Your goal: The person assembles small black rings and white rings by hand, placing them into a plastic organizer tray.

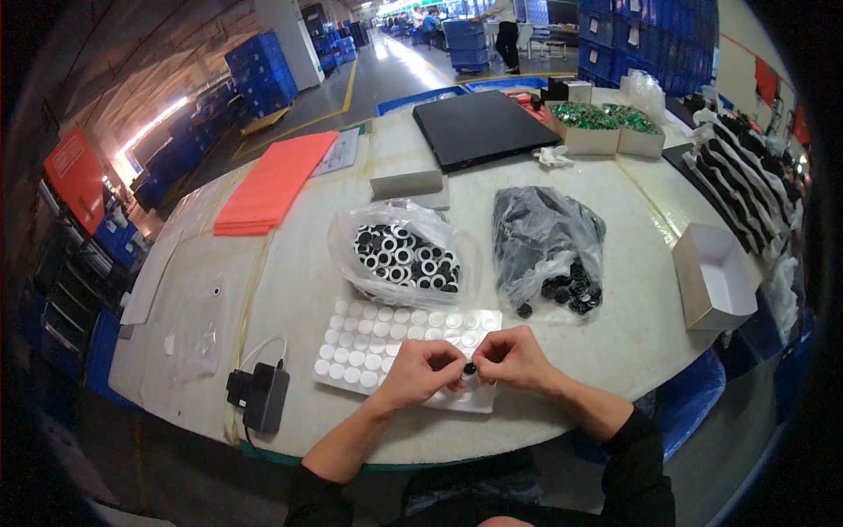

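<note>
Between my hands is a small black round piece, over the near part of a white tray. My left hand pinches at its left side, thumb and forefinger together. The right hand is pinched against its other side; the exact grip of each is too small to see. Rows of white discs fill the tray, partly hidden under my hands. Just beyond, an open clear bag holds many black-and-white rings. Right of that lies a plastic bag with black round caps spilling at its mouth.
A black power adapter with a cable sits left of the tray. Farther off are orange foam sheets, a black flat panel and boxes of green circuit boards. An open carton stands at the right edge.
</note>
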`<state>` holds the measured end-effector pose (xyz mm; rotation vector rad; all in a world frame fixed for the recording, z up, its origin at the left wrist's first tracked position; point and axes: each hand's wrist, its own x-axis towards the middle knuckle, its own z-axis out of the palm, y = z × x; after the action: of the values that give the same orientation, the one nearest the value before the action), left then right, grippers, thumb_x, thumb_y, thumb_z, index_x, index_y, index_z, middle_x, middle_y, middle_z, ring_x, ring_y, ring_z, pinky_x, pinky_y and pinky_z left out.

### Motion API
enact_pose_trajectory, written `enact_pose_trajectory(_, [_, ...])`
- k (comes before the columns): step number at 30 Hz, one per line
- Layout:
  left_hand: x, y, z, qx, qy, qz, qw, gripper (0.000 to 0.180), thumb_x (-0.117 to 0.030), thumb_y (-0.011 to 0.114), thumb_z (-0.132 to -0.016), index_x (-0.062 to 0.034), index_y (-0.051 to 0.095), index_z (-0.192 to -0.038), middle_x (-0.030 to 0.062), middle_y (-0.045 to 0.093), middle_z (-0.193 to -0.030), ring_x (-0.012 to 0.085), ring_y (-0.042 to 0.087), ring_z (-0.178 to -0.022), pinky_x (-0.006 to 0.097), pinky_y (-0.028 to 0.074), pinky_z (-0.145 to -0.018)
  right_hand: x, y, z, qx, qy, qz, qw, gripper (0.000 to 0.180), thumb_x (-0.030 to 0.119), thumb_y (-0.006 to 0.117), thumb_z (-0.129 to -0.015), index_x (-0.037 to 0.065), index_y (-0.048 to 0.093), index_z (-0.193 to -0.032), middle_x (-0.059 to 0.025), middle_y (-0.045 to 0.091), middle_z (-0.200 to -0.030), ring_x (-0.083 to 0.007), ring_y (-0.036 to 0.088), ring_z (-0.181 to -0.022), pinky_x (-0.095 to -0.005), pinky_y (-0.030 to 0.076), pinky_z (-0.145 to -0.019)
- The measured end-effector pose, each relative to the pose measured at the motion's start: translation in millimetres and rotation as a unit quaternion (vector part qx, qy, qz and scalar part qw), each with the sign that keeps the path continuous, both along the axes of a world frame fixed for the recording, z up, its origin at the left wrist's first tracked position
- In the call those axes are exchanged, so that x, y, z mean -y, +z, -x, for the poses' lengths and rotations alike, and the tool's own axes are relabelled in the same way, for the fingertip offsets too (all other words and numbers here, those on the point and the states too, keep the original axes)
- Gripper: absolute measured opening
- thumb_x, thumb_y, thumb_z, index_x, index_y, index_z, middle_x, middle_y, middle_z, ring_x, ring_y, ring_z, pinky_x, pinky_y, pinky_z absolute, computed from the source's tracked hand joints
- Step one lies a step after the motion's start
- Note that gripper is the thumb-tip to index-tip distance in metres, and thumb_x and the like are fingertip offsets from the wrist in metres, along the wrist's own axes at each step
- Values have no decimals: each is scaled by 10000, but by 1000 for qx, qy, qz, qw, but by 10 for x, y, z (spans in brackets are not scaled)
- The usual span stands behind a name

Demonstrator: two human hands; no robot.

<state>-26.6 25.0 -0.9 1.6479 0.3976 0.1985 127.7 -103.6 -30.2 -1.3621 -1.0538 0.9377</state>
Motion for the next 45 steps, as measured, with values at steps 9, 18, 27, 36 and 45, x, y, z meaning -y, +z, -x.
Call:
enact_pose_trajectory(9, [38, -113, 21, 78, 25, 28, 996, 93, -9, 628, -829, 46, 590, -893, 77, 648, -777, 124, 656, -696, 229, 541, -610, -18, -70, 78, 115, -14, -91, 989, 84, 70, 601, -861, 5, 556, -887, -21, 590, -696, -63, 541, -595, -217, 440, -540])
enact_pose_trajectory(18, [191, -69, -54, 134, 110, 16, 985, 65, 14, 593, -846, 53, 589, -898, 104, 644, -760, 138, 646, -672, 240, 541, -576, 16, 140, -251, 355, -185, -166, 901, 224, 150, 621, -848, 19, 557, -679, -151, 545, -643, -328, 548, -577, -395, 427, -520])
enact_pose_trajectory(27, [39, 30, 78, 178, 196, -21, 964, 76, 11, 602, -844, 46, 620, -909, 74, 649, -760, 112, 628, -675, 218, 502, -576, 240, 129, -973, 376, -215, 69, 899, 228, 267, 719, -701, 77, 695, -826, -129, 637, -815, -310, 621, -776, -398, 493, -704])
enact_pose_trajectory(36, [-474, 455, -84, 71, 237, -418, 874, 157, -131, 620, -803, -36, 688, -908, 125, 656, -707, 191, 635, -613, 308, 479, -559, 213, 42, -816, 440, -174, 128, 871, 284, 271, 737, -690, 39, 679, -845, -163, 652, -827, -332, 630, -796, -406, 499, -742])
enact_pose_trajectory(45, [-859, 924, -361, 11, 220, -764, 607, 94, -69, 546, -754, -29, 605, -815, 163, 608, -793, 304, 610, -746, 392, 496, -590, 149, 60, -796, 391, -248, 21, 886, 184, 182, 703, -739, 32, 693, -845, -132, 644, -783, -234, 637, -643, -342, 500, -636])
